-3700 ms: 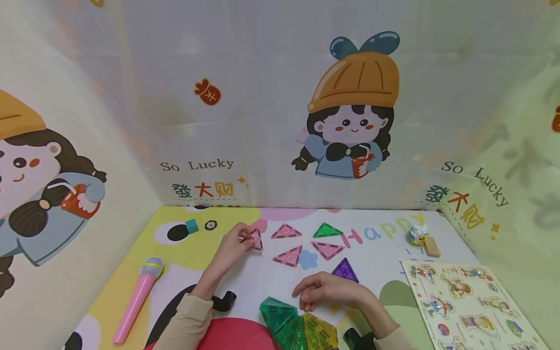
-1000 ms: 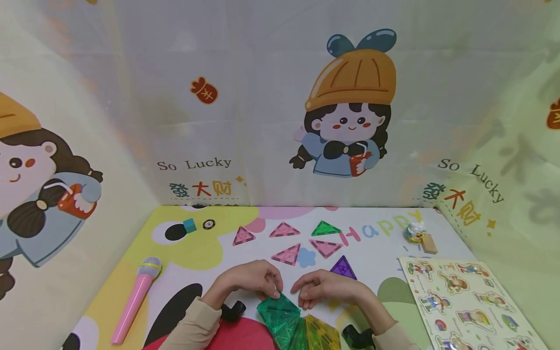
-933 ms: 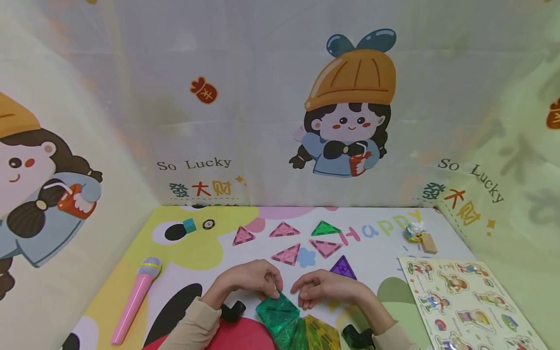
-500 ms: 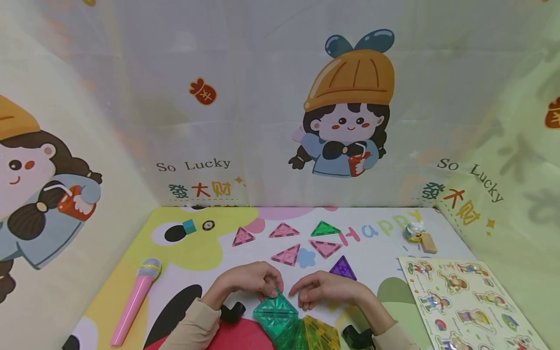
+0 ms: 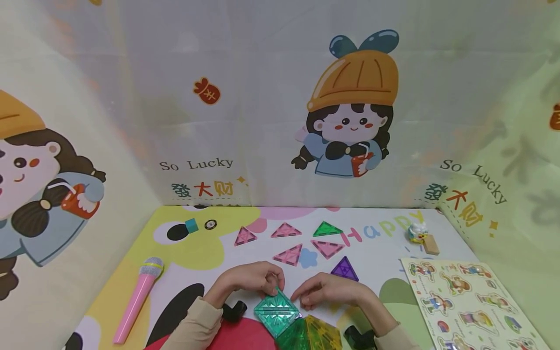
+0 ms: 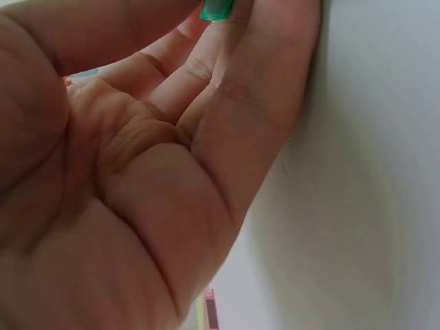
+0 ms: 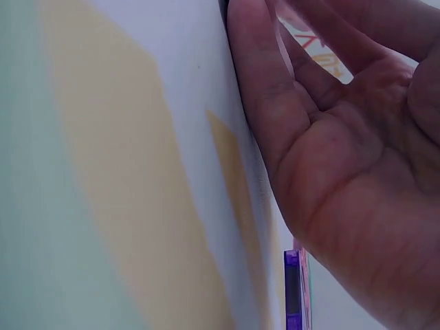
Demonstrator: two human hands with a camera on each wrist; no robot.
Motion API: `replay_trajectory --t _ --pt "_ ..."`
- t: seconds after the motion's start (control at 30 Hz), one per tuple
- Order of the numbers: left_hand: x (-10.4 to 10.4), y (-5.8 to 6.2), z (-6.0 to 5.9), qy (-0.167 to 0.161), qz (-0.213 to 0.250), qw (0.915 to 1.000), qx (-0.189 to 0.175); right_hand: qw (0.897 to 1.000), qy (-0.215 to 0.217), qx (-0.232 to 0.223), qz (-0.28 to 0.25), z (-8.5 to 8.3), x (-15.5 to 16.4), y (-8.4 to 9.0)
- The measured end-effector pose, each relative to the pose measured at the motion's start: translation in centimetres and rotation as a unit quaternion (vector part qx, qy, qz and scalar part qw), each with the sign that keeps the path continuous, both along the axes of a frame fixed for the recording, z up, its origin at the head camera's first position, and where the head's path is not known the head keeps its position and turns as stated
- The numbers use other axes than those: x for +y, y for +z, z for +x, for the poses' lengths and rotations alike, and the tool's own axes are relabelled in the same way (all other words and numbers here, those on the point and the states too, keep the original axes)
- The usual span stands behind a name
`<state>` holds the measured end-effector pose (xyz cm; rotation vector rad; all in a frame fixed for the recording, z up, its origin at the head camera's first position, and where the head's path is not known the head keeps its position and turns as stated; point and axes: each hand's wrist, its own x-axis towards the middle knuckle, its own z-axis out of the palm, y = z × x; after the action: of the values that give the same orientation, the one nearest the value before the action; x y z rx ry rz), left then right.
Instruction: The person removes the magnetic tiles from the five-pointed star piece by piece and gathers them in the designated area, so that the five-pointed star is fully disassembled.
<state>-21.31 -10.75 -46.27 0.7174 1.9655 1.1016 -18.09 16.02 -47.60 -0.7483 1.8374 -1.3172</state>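
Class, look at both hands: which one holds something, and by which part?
The left hand pinches the green tile by its top corner. The right hand rests beside it, holding nothing.

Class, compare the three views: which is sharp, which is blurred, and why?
Head view: evenly lit and sharp on the translucent green magnetic tile, edges bowed by the wide lens. Left wrist view: left hand fills the frame, soft. Right wrist view: right hand close, mat blurred.

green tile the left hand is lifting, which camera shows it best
The head view: the whole green tile shows there, tipped up, its top corner pinched by the left hand. The left wrist view catches only a green corner at the fingertips. The right wrist view shows the right hand, not this tile.
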Motion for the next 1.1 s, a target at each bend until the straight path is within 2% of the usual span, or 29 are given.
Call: replay_trajectory --t 0.2,0.4,0.63,0.77,0.97,1.1 --pt "0.0 0.0 0.2 0.003 0.001 1.0000 0.002 0.999 -0.001 0.029 0.025 0.2 -0.4 0.2" --pt "0.0 -0.1 0.1 -0.001 0.006 1.0000 0.008 0.999 0.004 0.030 0.019 0.2 -0.2 0.2" --pt "-0.1 0.0 -0.1 -0.017 0.010 0.9986 0.050 1.000 0.023 0.019 0.006 0.0 -0.1 0.2" --pt "-0.2 -0.1 -0.2 -0.017 0.013 0.9981 0.058 0.999 0.031 0.024 0.010 0.0 -0.2 0.3" --pt "-0.7 -0.2 -0.6 0.001 0.016 0.9977 0.066 0.998 0.037 0.044 0.016 0.2 -0.2 0.3" --pt "-1.4 0.0 -1.1 0.027 0.019 0.9962 0.080 0.997 0.034 0.058 0.023 0.3 -0.2 0.4"
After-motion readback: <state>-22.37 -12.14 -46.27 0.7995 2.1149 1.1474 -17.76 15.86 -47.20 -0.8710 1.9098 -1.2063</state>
